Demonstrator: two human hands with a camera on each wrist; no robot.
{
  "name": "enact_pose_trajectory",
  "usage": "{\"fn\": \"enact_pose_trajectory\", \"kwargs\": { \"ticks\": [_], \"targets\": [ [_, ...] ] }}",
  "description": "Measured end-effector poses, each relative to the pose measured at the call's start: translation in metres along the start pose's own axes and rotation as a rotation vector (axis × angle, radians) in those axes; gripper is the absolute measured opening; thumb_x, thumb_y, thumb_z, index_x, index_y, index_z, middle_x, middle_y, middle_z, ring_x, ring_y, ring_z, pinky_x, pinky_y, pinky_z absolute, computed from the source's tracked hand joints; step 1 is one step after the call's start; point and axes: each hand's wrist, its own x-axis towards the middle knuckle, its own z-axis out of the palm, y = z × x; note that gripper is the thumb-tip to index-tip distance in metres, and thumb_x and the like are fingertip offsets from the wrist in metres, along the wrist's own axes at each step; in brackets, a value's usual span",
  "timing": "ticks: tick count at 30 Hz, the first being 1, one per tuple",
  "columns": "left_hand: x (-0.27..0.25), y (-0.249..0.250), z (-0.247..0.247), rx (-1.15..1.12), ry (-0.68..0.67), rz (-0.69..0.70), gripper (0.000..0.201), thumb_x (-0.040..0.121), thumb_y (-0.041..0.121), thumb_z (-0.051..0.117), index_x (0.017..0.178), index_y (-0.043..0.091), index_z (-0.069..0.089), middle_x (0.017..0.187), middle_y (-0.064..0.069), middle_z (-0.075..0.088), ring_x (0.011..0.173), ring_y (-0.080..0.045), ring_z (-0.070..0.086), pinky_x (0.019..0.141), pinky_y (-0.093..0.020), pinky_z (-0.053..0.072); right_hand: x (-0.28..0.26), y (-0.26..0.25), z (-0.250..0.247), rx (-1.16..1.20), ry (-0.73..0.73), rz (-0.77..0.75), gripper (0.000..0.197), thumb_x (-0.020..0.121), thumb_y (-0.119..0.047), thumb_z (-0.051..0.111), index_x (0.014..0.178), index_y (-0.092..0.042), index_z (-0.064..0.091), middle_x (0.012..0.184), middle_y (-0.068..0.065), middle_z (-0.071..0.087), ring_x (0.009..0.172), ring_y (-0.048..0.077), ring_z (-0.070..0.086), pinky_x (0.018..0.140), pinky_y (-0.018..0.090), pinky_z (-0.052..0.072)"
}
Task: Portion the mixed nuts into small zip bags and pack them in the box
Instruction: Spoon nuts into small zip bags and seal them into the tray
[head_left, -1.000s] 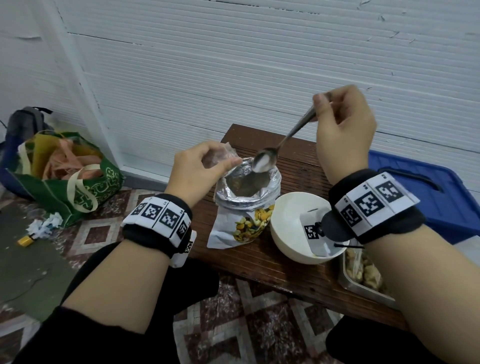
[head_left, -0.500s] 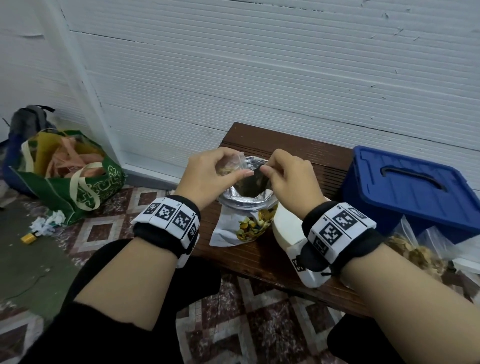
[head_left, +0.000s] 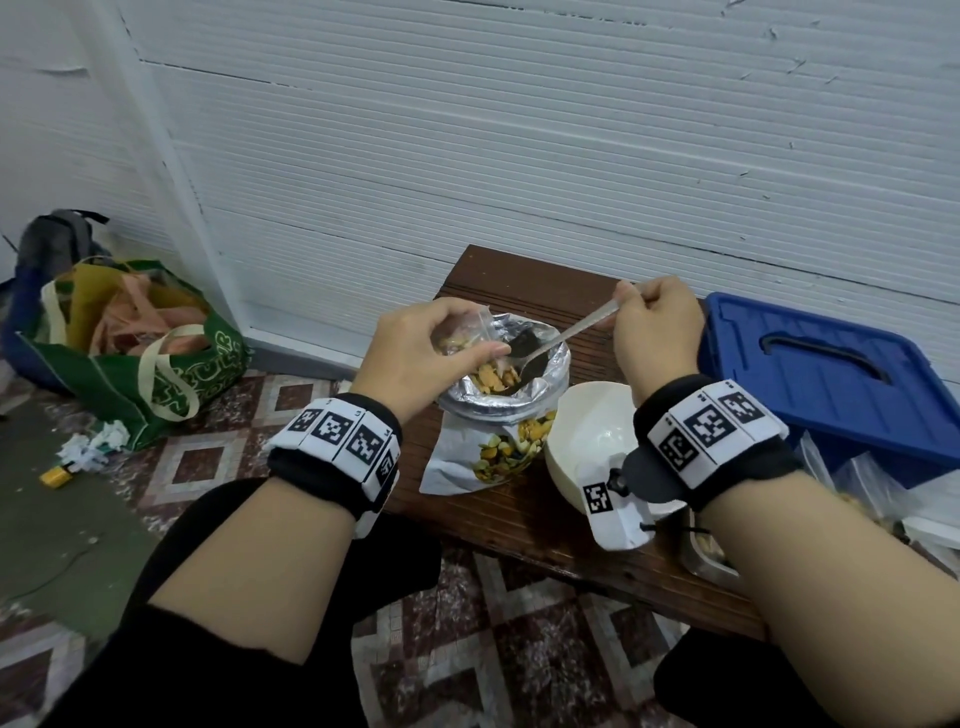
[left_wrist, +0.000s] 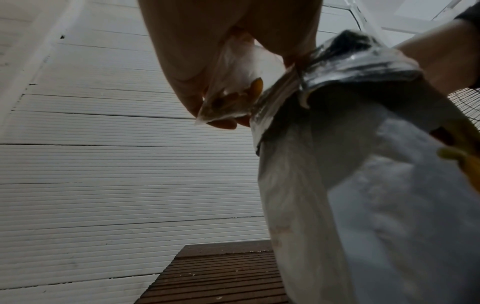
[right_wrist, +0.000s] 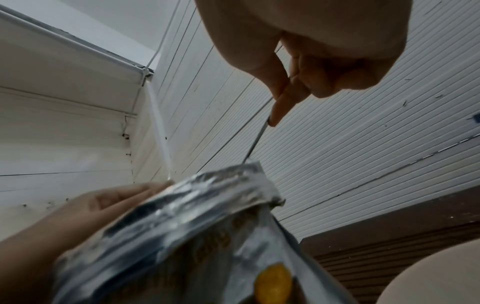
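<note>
Silvery foil lines the rolled-down mouth of the white printed nut pouch (head_left: 497, 410), which stands near the left end of the dark brown slatted wooden bench (head_left: 524, 519), just beside a white round bowl (head_left: 587, 447). The step in hand is portioning. The right hand (head_left: 655, 327) pinches the handle of a slim metal spoon (head_left: 563, 338) between thumb and curled fingers, and the spoon's bowl is dipped into the pouch among the mixed nuts (head_left: 491, 376). The left hand (head_left: 415, 353) holds a small clear plastic zip bag (left_wrist: 233, 96) at the pouch's rim, thumb and fingers curled round it; the left wrist view shows a few nuts already lying in its bottom corner.

The blue plastic lidded box (head_left: 826, 379) sits at the right end of the bench, well apart from the pouch, lid on. Nearby lie more clear bags (head_left: 857, 478), some seemingly filled.

Next, I judge, the spoon must come up level with its load and tip into the small bag's mouth. That mouth is narrow and soft, so the left fingers need to keep it spread, close over the pouch so strays fall back in.
</note>
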Motion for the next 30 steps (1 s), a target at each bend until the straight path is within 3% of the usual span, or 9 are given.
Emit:
{"fn": "enact_pose_trajectory", "kwargs": {
  "ticks": [3, 6, 10, 14, 17, 18, 20, 25, 30],
  "targets": [
    [-0.001, 0.001, -0.001, -0.01, -0.004, -0.003, 0.058, 0.064, 0.061, 0.067, 0.11, 0.026, 0.068, 0.091, 0.02, 0.063, 0.088, 0.002, 0.061, 0.076, -0.012, 0.05, 0.006, -0.003, -0.007, -0.013, 0.04, 0.012, 0.03, 0.096, -0.02, 0.051, 0.068, -0.021, 0.041, 0.073, -0.007, 0.046, 0.061, -0.001, 0.043, 0.064, 0.019, 0.037],
    [-0.001, 0.002, -0.001, -0.022, 0.0, -0.002, 0.058, 0.063, 0.062, 0.066, 0.11, 0.027, 0.068, 0.088, 0.024, 0.061, 0.086, 0.006, 0.059, 0.073, -0.004, 0.045, 0.011, -0.007, -0.014, -0.029, 0.062, 0.005, 0.025, 0.097, -0.018, 0.05, 0.073, -0.016, 0.043, 0.071, -0.008, 0.043, 0.054, -0.004, 0.042, 0.048, 0.008, 0.034],
    [-0.001, 0.003, -0.003, -0.023, 0.006, -0.002, 0.062, 0.063, 0.063, 0.065, 0.113, 0.026, 0.067, 0.089, 0.024, 0.06, 0.086, 0.008, 0.057, 0.072, -0.003, 0.044, 0.021, -0.014, -0.024, -0.085, 0.085, -0.018, 0.016, 0.096, -0.019, 0.049, 0.083, -0.01, 0.047, 0.071, -0.008, 0.042, 0.066, 0.009, 0.043, 0.064, 0.018, 0.032],
    [-0.001, 0.003, -0.006, -0.037, -0.01, -0.002, 0.066, 0.06, 0.064, 0.063, 0.114, 0.027, 0.066, 0.09, 0.026, 0.058, 0.082, 0.013, 0.054, 0.07, -0.002, 0.042, 0.03, -0.022, -0.03, -0.109, 0.107, -0.03, 0.023, 0.097, -0.017, 0.049, 0.074, -0.014, 0.044, 0.081, 0.001, 0.051, 0.072, 0.013, 0.046, 0.056, 0.018, 0.029],
    [-0.001, 0.003, -0.005, -0.039, -0.028, 0.008, 0.064, 0.06, 0.062, 0.067, 0.114, 0.027, 0.066, 0.093, 0.023, 0.061, 0.085, 0.013, 0.055, 0.072, -0.001, 0.042, 0.034, -0.028, -0.029, -0.105, 0.117, -0.043, 0.022, 0.096, -0.016, 0.049, 0.075, -0.01, 0.05, 0.087, 0.011, 0.059, 0.076, 0.014, 0.052, 0.05, 0.019, 0.036],
    [-0.001, 0.004, -0.005, -0.038, -0.032, 0.013, 0.064, 0.06, 0.061, 0.068, 0.114, 0.027, 0.066, 0.093, 0.021, 0.062, 0.086, 0.013, 0.055, 0.073, -0.001, 0.042, 0.034, -0.029, -0.028, -0.101, 0.111, -0.049, 0.026, 0.096, -0.016, 0.049, 0.071, -0.011, 0.05, 0.086, 0.014, 0.061, 0.075, 0.016, 0.054, 0.052, 0.016, 0.039],
    [-0.001, 0.005, -0.003, -0.037, -0.031, 0.018, 0.064, 0.06, 0.062, 0.068, 0.114, 0.028, 0.067, 0.093, 0.023, 0.061, 0.086, 0.013, 0.055, 0.074, -0.001, 0.042, 0.032, -0.034, -0.023, -0.081, 0.097, -0.053, 0.032, 0.095, -0.017, 0.05, 0.064, -0.015, 0.044, 0.09, 0.02, 0.067, 0.078, 0.022, 0.06, 0.066, 0.026, 0.047],
    [-0.001, 0.007, 0.0, -0.054, 0.002, 0.03, 0.063, 0.059, 0.059, 0.069, 0.113, 0.027, 0.066, 0.091, 0.028, 0.057, 0.085, 0.02, 0.054, 0.076, 0.0, 0.041, 0.021, -0.043, -0.008, -0.039, 0.049, -0.114, 0.019, 0.095, -0.022, 0.052, 0.076, -0.019, 0.048, 0.096, 0.013, 0.067, 0.088, 0.021, 0.062, 0.068, 0.027, 0.045],
    [-0.002, 0.01, 0.004, -0.088, 0.009, 0.028, 0.067, 0.057, 0.067, 0.065, 0.112, 0.029, 0.065, 0.094, 0.02, 0.063, 0.089, 0.009, 0.058, 0.077, -0.009, 0.048, -0.003, -0.053, 0.003, 0.044, -0.019, -0.31, 0.025, 0.095, -0.022, 0.054, 0.073, -0.026, 0.043, 0.087, 0.012, 0.066, 0.081, 0.025, 0.065, 0.072, 0.036, 0.052]
  ]
}}
